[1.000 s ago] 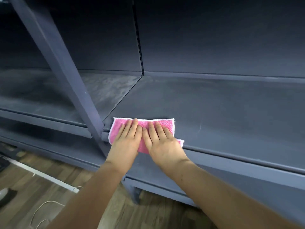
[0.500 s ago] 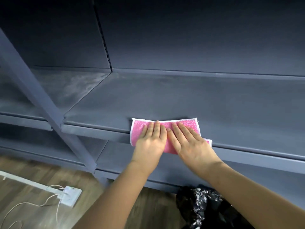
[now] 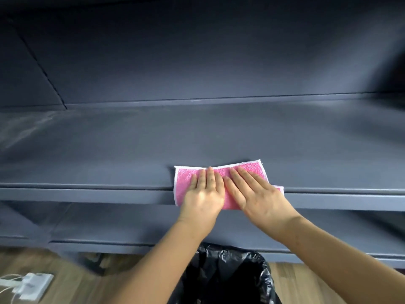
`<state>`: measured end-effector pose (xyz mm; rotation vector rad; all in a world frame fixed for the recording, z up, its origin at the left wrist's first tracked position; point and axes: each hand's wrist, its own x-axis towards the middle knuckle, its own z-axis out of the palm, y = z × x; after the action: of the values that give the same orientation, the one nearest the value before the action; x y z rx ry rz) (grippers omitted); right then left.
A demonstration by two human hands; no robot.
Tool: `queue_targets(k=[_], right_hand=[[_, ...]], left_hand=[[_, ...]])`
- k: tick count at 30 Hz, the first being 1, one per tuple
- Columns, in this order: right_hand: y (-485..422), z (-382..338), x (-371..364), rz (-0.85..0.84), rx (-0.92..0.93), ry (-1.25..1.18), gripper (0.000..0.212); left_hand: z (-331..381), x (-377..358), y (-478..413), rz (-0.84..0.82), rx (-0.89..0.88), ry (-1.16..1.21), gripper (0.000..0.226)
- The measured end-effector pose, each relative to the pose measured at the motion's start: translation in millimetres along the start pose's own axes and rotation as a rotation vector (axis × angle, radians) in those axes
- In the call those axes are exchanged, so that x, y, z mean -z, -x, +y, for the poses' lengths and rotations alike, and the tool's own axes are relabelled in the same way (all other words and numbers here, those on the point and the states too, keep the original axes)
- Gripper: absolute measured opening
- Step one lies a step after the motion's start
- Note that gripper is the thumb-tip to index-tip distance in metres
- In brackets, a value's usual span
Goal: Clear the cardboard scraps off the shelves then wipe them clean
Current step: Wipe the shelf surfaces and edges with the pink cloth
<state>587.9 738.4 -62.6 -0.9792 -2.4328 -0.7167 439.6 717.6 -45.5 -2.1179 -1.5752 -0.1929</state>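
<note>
The dark grey shelf [image 3: 197, 137] fills most of my view, with a lower shelf [image 3: 109, 224] beneath it and wooden floor [image 3: 65, 279] below that. A bin lined with a black bag [image 3: 230, 279] stands on the floor under my forearms. My left grip [image 3: 202, 195] and right grip [image 3: 257, 194] lie side by side, both released, fingers straight and pressing flat. Under them is the pink cloth [image 3: 252, 170], white-edged, on the shelf's front edge with its near part hanging over the lip. A white power strip [image 3: 32, 283] lies on the floor at far left.
</note>
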Motion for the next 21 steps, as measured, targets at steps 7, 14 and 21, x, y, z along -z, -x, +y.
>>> queue_targets(k=[7,14,21], right_hand=[[62.5,68.5,12.0,0.032,-0.014,0.028,0.047],[129.1,140.0,30.1,0.029,-0.026,0.105,0.041],[195.9,208.9,49.0,0.034,-0.07,0.185,0.037]], left_hand=[[81.3,12.5,-36.4,-0.014,-0.07,0.035,0.052],[168.9,29.0,-73.6,-0.041,-0.13,0.102,0.036],[258.5,47.5,-110.8,-0.082,-0.144,0.103,0.05]])
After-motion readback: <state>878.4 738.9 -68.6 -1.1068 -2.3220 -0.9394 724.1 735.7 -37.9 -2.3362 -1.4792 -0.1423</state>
